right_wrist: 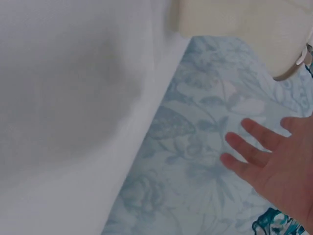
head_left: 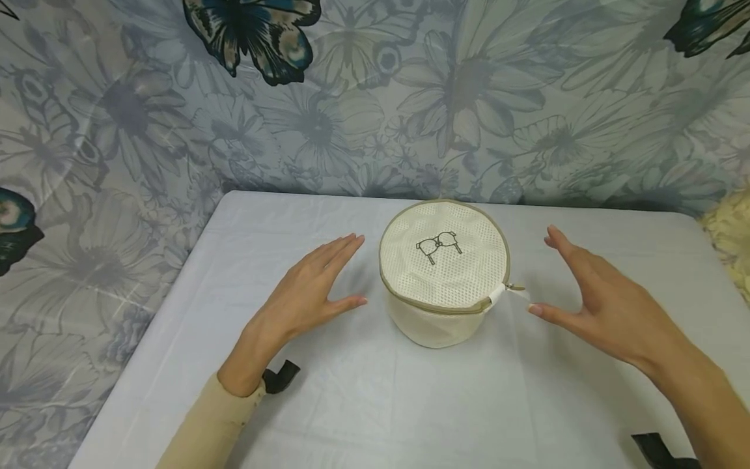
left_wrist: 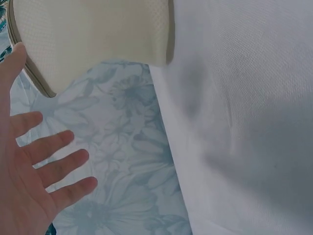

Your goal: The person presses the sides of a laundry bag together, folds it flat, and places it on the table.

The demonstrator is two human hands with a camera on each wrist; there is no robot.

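A round cream mesh laundry bag (head_left: 441, 273) stands upright on the white-covered table, its lid zipped along a tan rim and printed with a pair of glasses. The zipper pull (head_left: 515, 286) sticks out at the lid's right front edge. To the left of the bag, my left hand (head_left: 310, 286) hovers with straight fingers, apart from it. My right hand (head_left: 609, 306) is held on the other side, thumb and fingers spread, also apart. Both palms face the bag's side wall, which the left wrist view (left_wrist: 98, 39) and right wrist view show close by.
The white tablecloth (head_left: 351, 404) covers the table up to its back edge. Behind it hangs a grey-blue floral cloth (head_left: 351, 130) with butterflies. Pale yellow flowers (head_left: 729, 234) stand at the right edge. Black straps (head_left: 282, 376) hang at the wrists.
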